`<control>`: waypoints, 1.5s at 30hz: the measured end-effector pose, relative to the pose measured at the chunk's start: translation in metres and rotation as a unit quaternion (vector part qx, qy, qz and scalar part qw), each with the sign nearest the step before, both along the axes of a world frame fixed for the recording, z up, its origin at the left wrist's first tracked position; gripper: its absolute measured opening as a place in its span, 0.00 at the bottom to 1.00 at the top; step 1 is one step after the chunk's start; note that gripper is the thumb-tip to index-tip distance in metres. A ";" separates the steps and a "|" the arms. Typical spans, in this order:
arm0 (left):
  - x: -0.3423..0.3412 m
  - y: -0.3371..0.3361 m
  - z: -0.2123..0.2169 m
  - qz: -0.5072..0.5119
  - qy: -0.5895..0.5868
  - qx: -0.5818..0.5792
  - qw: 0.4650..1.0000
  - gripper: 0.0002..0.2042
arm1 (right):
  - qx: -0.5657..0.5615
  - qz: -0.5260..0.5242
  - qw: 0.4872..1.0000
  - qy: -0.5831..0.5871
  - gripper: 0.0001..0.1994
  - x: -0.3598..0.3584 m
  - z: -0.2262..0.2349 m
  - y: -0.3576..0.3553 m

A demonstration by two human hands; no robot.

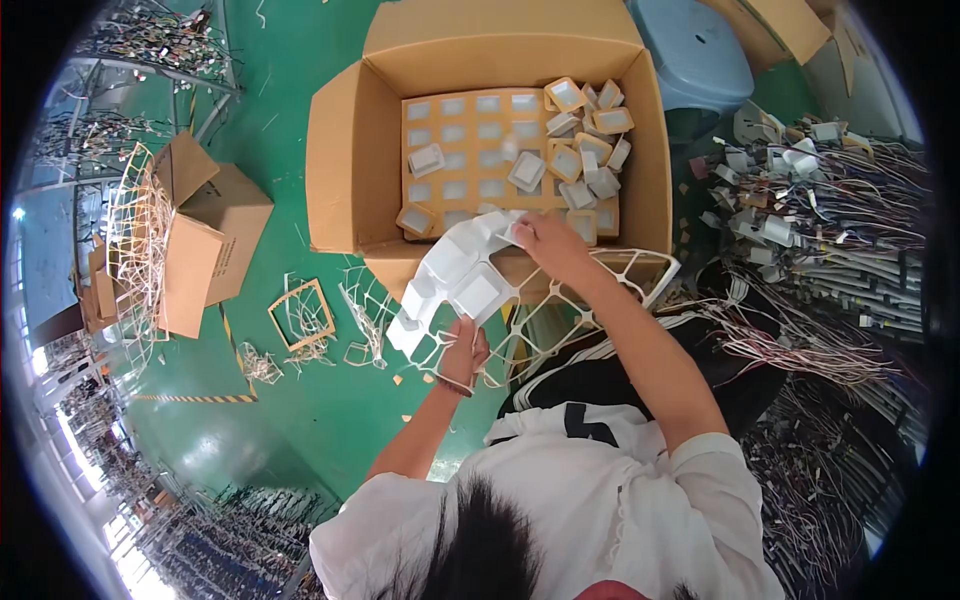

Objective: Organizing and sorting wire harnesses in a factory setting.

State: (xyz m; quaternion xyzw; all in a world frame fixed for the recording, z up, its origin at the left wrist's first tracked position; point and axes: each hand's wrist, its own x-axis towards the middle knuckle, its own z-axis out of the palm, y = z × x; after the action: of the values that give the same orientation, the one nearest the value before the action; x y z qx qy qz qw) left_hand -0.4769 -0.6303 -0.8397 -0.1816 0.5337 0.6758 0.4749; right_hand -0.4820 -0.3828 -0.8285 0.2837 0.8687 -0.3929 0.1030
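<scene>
In front of my body hangs a pale die-cut lattice sheet (540, 328), curved, with several white box-shaped trays (478, 292) still joined along its left part. My left hand (463, 350) is closed around the lattice's near edge, just below one tray. My right hand (550, 243) pinches the far end of the white pieces, beside the carton's near wall. The exact piece under its fingertips is partly hidden. Beyond both hands stands a large open carton (335, 170). Inside it, small white trays (527, 171), some with tan rims, lie loose over a tan sheet with rows of pale rectangles.
To the left stand a smaller open carton (235, 225) and a heap of lattice scraps (140, 230). A tan frame (302, 314) lies on the green floor. A blue stool (695, 55) is at the far right, above bundles of cables (830, 245).
</scene>
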 end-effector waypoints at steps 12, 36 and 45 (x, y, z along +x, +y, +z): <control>-0.011 0.020 0.020 -0.042 0.045 0.013 0.998 0.20 | 0.139 -0.065 0.981 0.120 0.34 0.010 0.058 0.053; -0.005 0.032 0.025 -0.335 0.241 -0.048 0.910 0.24 | 0.150 0.089 0.982 0.068 0.30 -0.019 0.066 -0.001; 0.001 0.037 0.025 -0.050 0.034 0.026 0.998 0.25 | 0.206 0.147 0.965 0.065 0.24 0.008 0.030 -0.045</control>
State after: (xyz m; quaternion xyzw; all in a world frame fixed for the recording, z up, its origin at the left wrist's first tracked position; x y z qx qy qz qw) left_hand -0.4760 -0.5938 -0.8151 -0.1194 0.5402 0.6706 0.4942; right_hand -0.4745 -0.4281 -0.7986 0.1418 0.9679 -0.2033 0.0424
